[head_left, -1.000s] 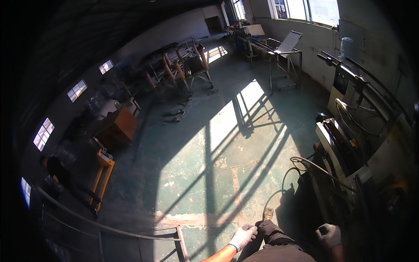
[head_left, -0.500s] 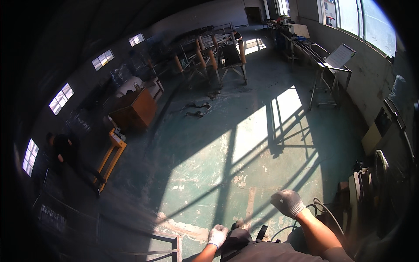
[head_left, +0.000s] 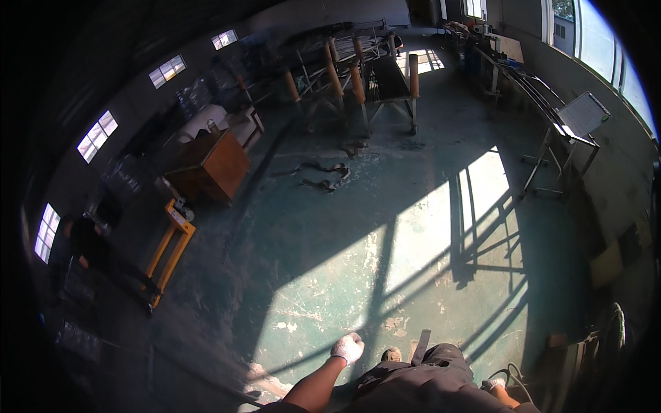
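My left hand [head_left: 348,348], in a pale work glove, swings out in front of my body above the sunlit floor. Its fingers are curled in, with nothing showing in them. At my right side hangs my right hand [head_left: 494,383], also gloved; it is small in view, close to my trouser leg, and its fingers cannot be made out. A grey strap [head_left: 421,347] sticks out from the front of my dark clothing. One shoe [head_left: 391,354] shows below me on the green floor.
A yellow pallet jack [head_left: 172,244] stands at left beside a person in dark clothes [head_left: 89,241]. Beyond it is a brown wooden desk [head_left: 210,168]. Dark straps [head_left: 327,180] lie on the floor ahead. Racks with orange-brown posts [head_left: 358,82] and a bench with a clipboard [head_left: 584,113] stand farther off.
My left hand has swung forward and my right hand has dropped back to my side. The racks, desk and bench look nearer; the view has shifted as I walk.
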Demonstrator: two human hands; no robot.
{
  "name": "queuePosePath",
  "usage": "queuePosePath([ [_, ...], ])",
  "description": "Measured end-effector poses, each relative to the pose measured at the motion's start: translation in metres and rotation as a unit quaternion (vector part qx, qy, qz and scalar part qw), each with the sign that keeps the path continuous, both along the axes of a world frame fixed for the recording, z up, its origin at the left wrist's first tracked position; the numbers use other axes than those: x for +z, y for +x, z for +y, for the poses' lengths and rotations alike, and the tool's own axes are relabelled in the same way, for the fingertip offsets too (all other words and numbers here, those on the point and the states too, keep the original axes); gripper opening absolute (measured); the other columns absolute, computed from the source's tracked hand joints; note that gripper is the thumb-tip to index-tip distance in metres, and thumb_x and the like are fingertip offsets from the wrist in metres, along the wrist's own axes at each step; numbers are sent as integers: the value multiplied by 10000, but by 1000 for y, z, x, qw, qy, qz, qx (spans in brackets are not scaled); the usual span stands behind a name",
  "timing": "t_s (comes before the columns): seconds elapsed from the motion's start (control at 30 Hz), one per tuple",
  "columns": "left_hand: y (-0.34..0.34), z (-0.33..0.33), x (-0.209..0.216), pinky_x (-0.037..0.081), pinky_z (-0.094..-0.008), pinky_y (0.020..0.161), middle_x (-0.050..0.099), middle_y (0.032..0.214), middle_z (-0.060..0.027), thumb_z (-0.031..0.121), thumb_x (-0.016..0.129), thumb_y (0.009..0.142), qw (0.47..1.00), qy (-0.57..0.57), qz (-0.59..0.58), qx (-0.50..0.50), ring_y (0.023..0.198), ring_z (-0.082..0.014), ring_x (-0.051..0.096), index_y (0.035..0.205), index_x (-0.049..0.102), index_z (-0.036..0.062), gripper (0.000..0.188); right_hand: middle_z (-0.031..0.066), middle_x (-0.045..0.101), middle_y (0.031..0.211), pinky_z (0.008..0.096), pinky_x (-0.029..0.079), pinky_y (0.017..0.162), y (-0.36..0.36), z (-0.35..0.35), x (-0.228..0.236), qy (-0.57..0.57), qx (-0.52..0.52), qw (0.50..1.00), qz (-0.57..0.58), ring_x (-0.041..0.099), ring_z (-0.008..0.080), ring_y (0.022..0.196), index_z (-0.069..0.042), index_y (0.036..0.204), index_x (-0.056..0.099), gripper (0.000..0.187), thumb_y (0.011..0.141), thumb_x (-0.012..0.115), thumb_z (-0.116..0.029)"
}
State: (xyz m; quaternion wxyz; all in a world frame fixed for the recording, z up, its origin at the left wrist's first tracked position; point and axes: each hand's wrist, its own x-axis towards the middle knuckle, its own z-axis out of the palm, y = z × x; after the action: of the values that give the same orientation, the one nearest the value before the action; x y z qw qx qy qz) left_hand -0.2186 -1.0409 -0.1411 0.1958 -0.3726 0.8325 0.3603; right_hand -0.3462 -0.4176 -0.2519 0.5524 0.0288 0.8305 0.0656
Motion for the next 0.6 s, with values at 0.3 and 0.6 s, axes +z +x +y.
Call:
queuePosePath([
  [0.3, -187, -138, -69, 625, -523, 1118, 838, 1345, -217, 434, 643, 1054, 994, -41, -37, 89, 1286, -438, 787, 1220, 861, 93, 438, 97, 827, 883, 399, 615, 667, -146, -144, -10, -72, -395, 916, -9, 766, 238, 763, -39, 1011, 868, 325, 1081, 748, -333],
  [0.6, -405, -255, -36, 627, -549, 1084, 833, 1280, -254, 446, 607, 1020, 988, 11, -116, -105, 1240, -478, 787, 1182, 878, 121, 454, 212, 888, 1052, 437, 657, 907, -619, -447, 31, -307, -265, 869, 285, 863, 337, 998, -10, 1122, 898, 386, 940, 791, -333],
])
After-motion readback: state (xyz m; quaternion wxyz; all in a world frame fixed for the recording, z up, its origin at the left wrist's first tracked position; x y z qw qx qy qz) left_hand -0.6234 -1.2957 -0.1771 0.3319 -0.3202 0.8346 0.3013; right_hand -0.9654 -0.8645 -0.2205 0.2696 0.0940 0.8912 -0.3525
